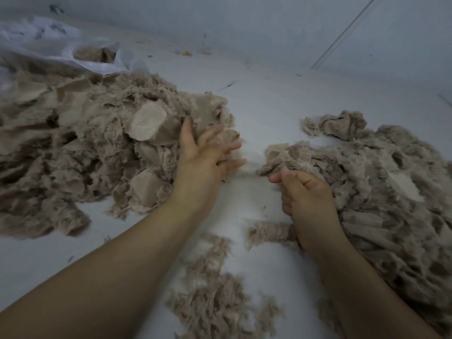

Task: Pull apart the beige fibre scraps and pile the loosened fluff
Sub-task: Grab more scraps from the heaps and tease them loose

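**Scrap held, next pull pending**

While loose fluff (210,285) lies nearest, right hand (305,201) pinches a scrap (278,155) at its pile's (381,182) edge; left hand (205,155), fingers spread, empty, rests against the far heap (97,143). Advise short, two-handed pulls

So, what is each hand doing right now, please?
Left hand: open, fingers spread against the left pile, gripping nothing.
Right hand: fingers curled, pinching a scrap at the right pile's edge.
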